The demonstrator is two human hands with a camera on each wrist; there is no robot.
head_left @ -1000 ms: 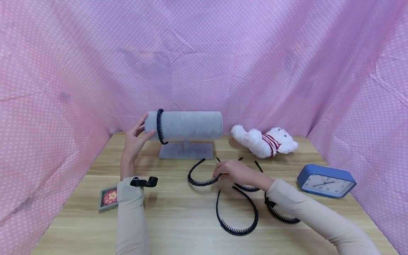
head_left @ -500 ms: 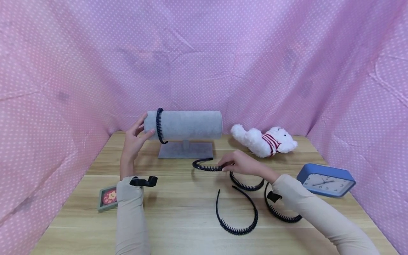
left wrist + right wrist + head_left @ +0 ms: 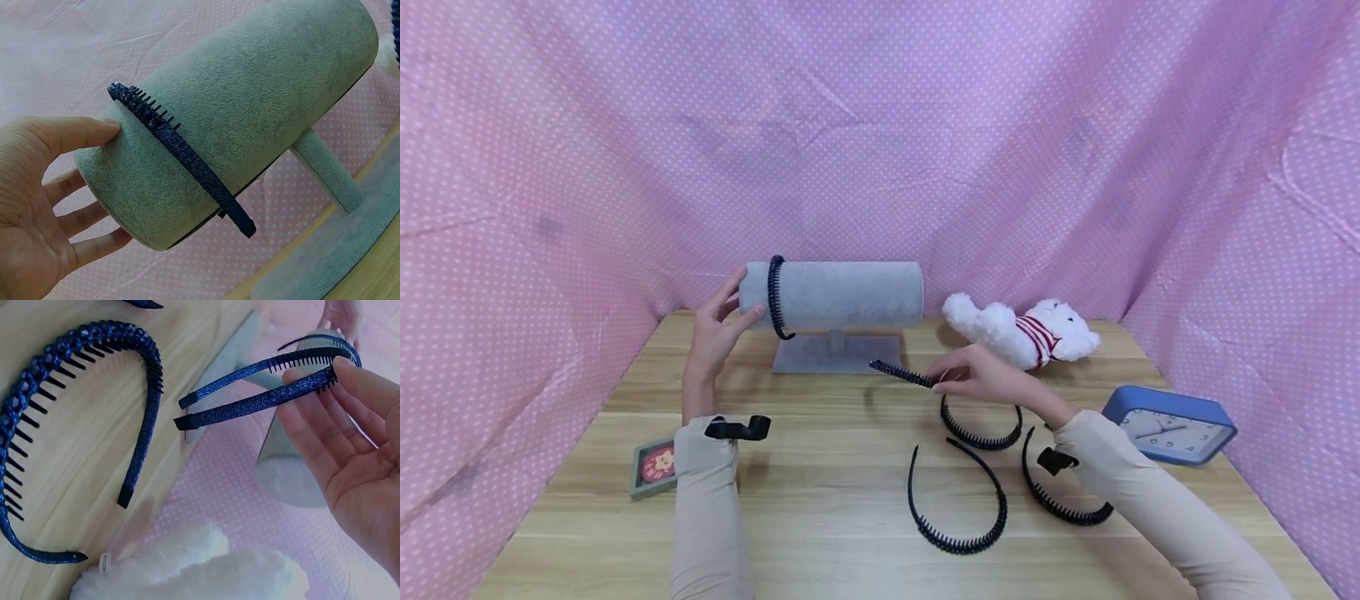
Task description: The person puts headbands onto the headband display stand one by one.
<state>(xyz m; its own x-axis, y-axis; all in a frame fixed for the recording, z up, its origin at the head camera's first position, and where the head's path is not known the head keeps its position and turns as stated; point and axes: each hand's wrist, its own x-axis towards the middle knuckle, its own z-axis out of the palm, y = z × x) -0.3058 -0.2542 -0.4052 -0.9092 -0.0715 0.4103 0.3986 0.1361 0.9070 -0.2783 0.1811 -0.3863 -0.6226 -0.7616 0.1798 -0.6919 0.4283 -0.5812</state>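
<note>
A grey plush headband stand (image 3: 850,296) has a padded horizontal roll on a post and flat base. My left hand (image 3: 713,337) holds the roll's left end, thumb (image 3: 94,132) on the near side and the other fingers around the end. One dark toothed headband (image 3: 200,169) hangs over the roll just beside that thumb. My right hand (image 3: 992,382) pinches another dark blue headband (image 3: 250,406) by one side of its band, lifted above the table, its two tips pointing away from the palm in the right wrist view. It is in front of the stand's base, apart from it.
Several more headbands lie on the wooden table: one below the right hand (image 3: 981,440), one nearer (image 3: 962,546), one under the right forearm (image 3: 1067,512). A white plush bear (image 3: 1022,333), blue clock (image 3: 1168,425) and small frame (image 3: 655,467) surround them. Pink dotted cloth (image 3: 880,167) hangs behind.
My right hand has raised its headband off the table, moved slightly right and back, and turned the band nearly edge-on to the head view. The left hand stays on the roll.
</note>
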